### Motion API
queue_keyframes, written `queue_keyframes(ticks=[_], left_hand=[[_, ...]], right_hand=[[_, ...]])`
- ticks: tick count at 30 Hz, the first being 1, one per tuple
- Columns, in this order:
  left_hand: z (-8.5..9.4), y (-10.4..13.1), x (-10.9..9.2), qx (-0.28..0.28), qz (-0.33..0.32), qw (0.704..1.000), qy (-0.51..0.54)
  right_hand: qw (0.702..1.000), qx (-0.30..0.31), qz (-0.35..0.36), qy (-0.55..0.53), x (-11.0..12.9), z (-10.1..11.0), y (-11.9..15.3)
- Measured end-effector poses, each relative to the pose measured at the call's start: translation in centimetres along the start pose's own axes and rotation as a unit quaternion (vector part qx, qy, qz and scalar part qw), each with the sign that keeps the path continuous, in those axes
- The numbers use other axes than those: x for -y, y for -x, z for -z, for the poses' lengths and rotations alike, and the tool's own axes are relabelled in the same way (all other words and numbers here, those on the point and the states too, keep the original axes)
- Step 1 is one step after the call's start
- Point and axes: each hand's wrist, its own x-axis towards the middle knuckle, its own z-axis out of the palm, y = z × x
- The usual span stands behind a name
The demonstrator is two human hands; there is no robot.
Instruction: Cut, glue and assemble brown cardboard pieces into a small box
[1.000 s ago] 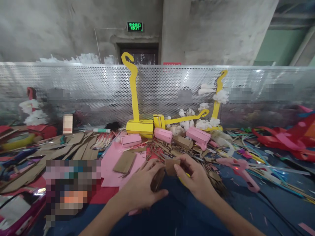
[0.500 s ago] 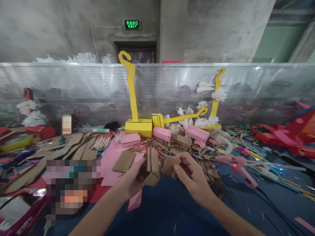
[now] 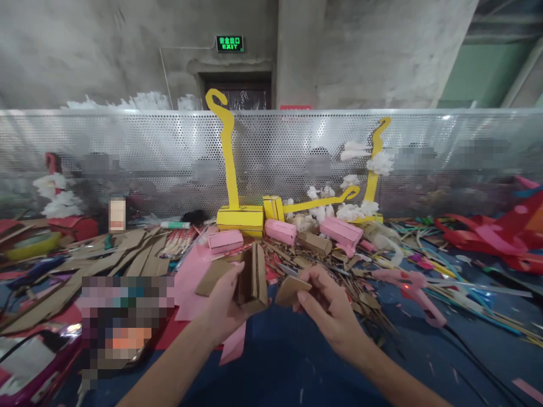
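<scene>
My left hand (image 3: 227, 302) is closed round a small brown cardboard box (image 3: 258, 277), tilted so that its hollow inside shows. Just to its right, my right hand (image 3: 324, 297) pinches a small flat piece of cardboard (image 3: 291, 289) between thumb and fingers. A narrow gap separates the piece from the box. A pointed grey metal blade (image 3: 288, 270) shows just behind the piece; I cannot tell whether my right hand holds it. Behind my left hand lies a flat cardboard rectangle (image 3: 207, 277) on pink sheet (image 3: 186, 294).
Pink boxes (image 3: 225, 241) and yellow boxes (image 3: 241, 219) with hooked strips stand ahead, before a perforated metal screen (image 3: 178, 135). Cardboard scraps (image 3: 360, 297) litter the table. A pink glue gun (image 3: 413, 291) with a cord lies at right. Long cardboard strips (image 3: 110, 254) lie at left.
My left hand has turned the box so its hollow inside faces me more. The cardboard piece in my right hand has tipped flatter and moved slightly.
</scene>
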Motion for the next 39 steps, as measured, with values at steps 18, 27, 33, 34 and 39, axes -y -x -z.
queue_keyframes(ticks=[18, 27, 33, 34, 39], left_hand=[[-1.0, 0.6, 1.3, 0.064, 0.066, 0.992, 0.083], [-1.7, 1.2, 0.8, 0.034, 0.029, 0.997, 0.067], [-0.4, 1.7, 0.0, 0.176, -0.017, 0.984, -0.033], [0.0, 1.6, 0.0, 0.197, -0.015, 0.979, -0.055], [0.7, 1.2, 0.5, 0.272, -0.031, 0.947, -0.168]], right_hand=[[0.999, -0.001, -0.012, -0.053, 0.3, -0.4, -0.2], [0.997, 0.035, -0.062, 0.002, -0.1, -0.4, -0.2], [0.996, 0.028, -0.082, -0.025, -0.3, 0.1, -0.6], [0.996, 0.024, -0.085, -0.031, -0.2, 0.1, -0.7], [0.993, -0.008, -0.100, -0.061, -0.1, 0.2, -0.7]])
